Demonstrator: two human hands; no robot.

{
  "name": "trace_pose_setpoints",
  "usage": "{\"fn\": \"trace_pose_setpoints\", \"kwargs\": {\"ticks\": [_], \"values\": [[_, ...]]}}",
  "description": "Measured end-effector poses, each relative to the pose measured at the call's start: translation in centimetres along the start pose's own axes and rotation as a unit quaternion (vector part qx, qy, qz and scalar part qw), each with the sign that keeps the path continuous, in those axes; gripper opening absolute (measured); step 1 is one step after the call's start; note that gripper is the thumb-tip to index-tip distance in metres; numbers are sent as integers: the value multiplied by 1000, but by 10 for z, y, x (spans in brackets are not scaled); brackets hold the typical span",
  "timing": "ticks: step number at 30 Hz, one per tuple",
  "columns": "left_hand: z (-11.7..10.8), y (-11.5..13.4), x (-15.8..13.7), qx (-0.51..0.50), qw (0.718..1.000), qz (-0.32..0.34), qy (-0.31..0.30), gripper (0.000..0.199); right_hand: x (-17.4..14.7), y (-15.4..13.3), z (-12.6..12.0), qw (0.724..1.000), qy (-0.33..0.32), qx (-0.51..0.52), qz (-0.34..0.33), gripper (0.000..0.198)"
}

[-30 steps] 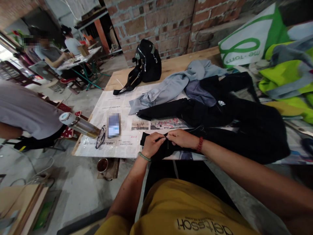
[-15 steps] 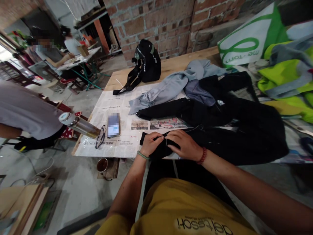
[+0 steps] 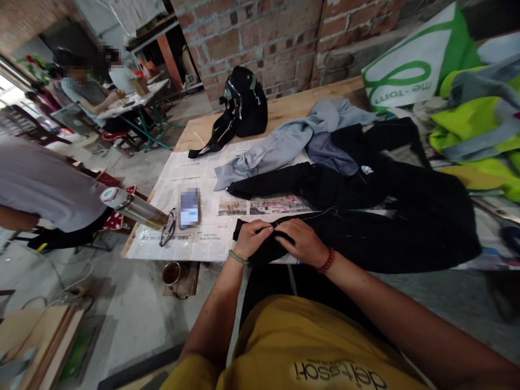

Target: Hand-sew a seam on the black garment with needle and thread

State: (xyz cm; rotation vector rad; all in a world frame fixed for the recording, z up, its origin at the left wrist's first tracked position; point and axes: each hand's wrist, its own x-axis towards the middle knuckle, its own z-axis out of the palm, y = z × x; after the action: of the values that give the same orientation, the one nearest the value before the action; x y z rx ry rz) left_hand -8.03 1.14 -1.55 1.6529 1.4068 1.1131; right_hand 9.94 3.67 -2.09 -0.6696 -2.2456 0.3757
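Note:
A long black garment [image 3: 398, 238] lies across the front of the table, its narrow end under both my hands. My left hand [image 3: 254, 238] pinches the cloth near that end, thumb and forefinger together; a green bead bracelet circles the wrist. Right beside it, my right hand [image 3: 300, 238] has its fingertips closed at the same fold, with a red bead bracelet at the wrist. What the right fingertips hold is hidden. A thin pale loop of thread [image 3: 333, 210] lies on the black cloth just beyond the right hand.
Newspaper [image 3: 203, 248] covers the table. On the left are a phone [image 3: 189, 208], glasses [image 3: 169, 227] and a bottle [image 3: 134, 208]. Farther back lie grey cloth [image 3: 276, 143] and a black bag [image 3: 248, 103]. A metal cup [image 3: 171, 273] stands below the edge. Other people sit at left.
The right hand has shifted slightly left and closed its fingertips towards the left hand. A thin, pale needle-like line between the hands no longer shows. The left hand has stayed on the cloth.

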Motion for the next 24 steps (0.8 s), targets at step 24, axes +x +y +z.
{"fn": "trace_pose_setpoints", "kwargs": {"ticks": [24], "values": [[1, 1, 1, 64, 997, 42, -20, 15, 12, -5, -8, 995, 103, 9, 2, 8]]}}
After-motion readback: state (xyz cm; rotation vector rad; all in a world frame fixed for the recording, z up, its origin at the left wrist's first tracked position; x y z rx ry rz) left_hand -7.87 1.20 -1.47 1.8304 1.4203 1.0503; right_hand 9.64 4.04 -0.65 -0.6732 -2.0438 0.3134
